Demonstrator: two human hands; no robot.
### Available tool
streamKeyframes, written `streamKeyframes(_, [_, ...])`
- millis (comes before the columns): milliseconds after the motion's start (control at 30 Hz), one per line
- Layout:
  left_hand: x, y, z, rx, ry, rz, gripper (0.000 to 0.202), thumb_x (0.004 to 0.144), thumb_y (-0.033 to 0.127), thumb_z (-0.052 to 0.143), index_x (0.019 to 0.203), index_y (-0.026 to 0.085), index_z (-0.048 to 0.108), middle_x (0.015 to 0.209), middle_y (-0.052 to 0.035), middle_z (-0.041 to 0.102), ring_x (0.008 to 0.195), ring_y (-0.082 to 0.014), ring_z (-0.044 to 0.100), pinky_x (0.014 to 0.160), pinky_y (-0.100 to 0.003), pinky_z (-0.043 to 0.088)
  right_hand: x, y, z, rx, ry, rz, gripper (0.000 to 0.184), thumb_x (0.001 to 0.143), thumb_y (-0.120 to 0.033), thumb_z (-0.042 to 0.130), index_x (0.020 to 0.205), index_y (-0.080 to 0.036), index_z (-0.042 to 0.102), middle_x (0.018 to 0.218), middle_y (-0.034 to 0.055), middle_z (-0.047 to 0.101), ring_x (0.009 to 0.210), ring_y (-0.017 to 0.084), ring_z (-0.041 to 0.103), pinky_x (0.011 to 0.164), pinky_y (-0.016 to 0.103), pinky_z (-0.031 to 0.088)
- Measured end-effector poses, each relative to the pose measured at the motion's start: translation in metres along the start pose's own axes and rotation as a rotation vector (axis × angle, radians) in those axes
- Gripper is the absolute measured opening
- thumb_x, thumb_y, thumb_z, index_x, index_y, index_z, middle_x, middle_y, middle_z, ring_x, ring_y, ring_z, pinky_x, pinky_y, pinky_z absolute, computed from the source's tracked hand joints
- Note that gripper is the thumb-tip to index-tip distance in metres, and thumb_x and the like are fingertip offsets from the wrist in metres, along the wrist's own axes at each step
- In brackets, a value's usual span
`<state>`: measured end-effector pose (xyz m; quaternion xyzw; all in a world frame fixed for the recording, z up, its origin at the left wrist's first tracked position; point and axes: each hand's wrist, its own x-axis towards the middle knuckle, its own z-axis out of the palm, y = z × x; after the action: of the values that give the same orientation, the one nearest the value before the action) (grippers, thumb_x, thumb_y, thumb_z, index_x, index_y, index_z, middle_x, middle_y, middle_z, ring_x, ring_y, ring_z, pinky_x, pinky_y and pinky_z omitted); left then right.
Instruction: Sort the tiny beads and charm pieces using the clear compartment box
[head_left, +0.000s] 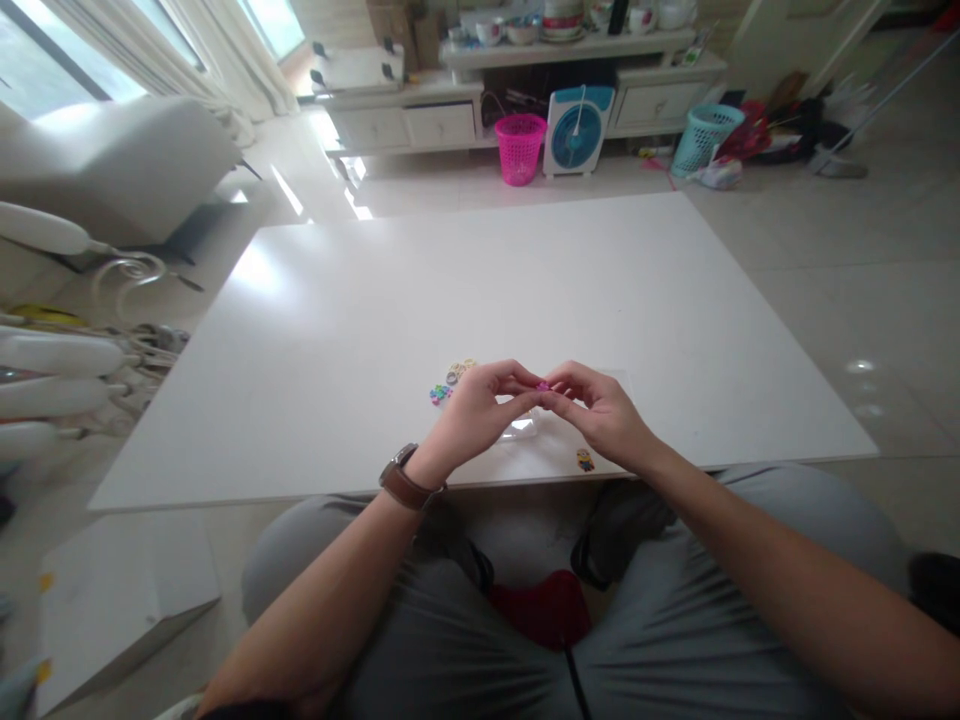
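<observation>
Both my left hand (491, 400) and my right hand (596, 405) are closed in a pinch, fingertips meeting over the front part of the white table (450, 290). Between them they grip a tiny pink piece (543, 386), too small to name more exactly. Below the fingers a clear plastic tray (519, 430) shows in part, the rest covered by my hands. Left of my left hand lie small green, blue and pink pieces (439, 394) and a cluster of pale yellow pieces (459, 370). A yellow-and-blue cartoon figure piece (585, 460) lies near the table's front edge.
My legs (420, 600) are under the table's near edge. White chairs (60, 355) stand at the left, beside a grey sofa (120, 160). Beyond the table are a pink basket (519, 150), a blue box fan (577, 135) and a light blue basket (703, 140).
</observation>
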<state>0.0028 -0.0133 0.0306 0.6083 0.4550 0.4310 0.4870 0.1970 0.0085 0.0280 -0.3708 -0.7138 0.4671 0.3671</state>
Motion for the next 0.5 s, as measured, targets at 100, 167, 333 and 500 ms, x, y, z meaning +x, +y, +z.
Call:
streamKeyframes(100, [-0.003,0.005,0.001,0.062,-0.003,0.041,0.017,0.089,0.032,0.073,0.094,0.015,0.073,0.091,-0.0073,0.079,0.09,-0.0213,0.076,0.084,-0.033,0.06,-0.001,-0.002,0.0,0.025,0.004,0.007,0.025,0.091,-0.047,0.072,0.09,-0.022,0.07,0.083,0.0012,0.071,0.078,0.018,0.066,0.071,0.03,0.051])
streamKeyframes(167, [-0.006,0.008,0.001,0.098,-0.007,0.078,0.014,0.091,0.027,0.069,0.097,0.015,0.073,0.093,-0.007,0.079,0.09,-0.0199,0.076,0.084,-0.032,0.06,-0.002,-0.003,0.0,0.029,0.013,0.003,0.025,0.091,-0.047,0.072,0.09,-0.022,0.07,0.084,0.0015,0.071,0.078,0.018,0.067,0.072,0.031,0.05])
streamKeyframes(333, [-0.01,0.015,0.002,0.295,0.035,0.252,0.013,0.091,0.022,0.069,0.103,0.018,0.073,0.09,-0.0038,0.077,0.084,-0.0152,0.072,0.079,-0.027,0.057,-0.004,-0.006,-0.001,0.036,-0.01,-0.005,0.024,0.096,-0.045,0.066,0.097,-0.022,0.07,0.087,0.0026,0.072,0.08,0.018,0.067,0.072,0.03,0.049])
streamKeyframes(500, [-0.008,0.005,-0.002,0.526,0.1,0.516,0.01,0.094,0.02,0.067,0.101,0.019,0.074,0.089,-0.004,0.07,0.077,-0.0119,0.065,0.071,-0.025,0.051,-0.003,-0.004,0.0,0.046,-0.054,0.007,0.023,0.098,-0.043,0.063,0.098,-0.021,0.07,0.087,0.0026,0.071,0.082,0.018,0.067,0.076,0.03,0.05])
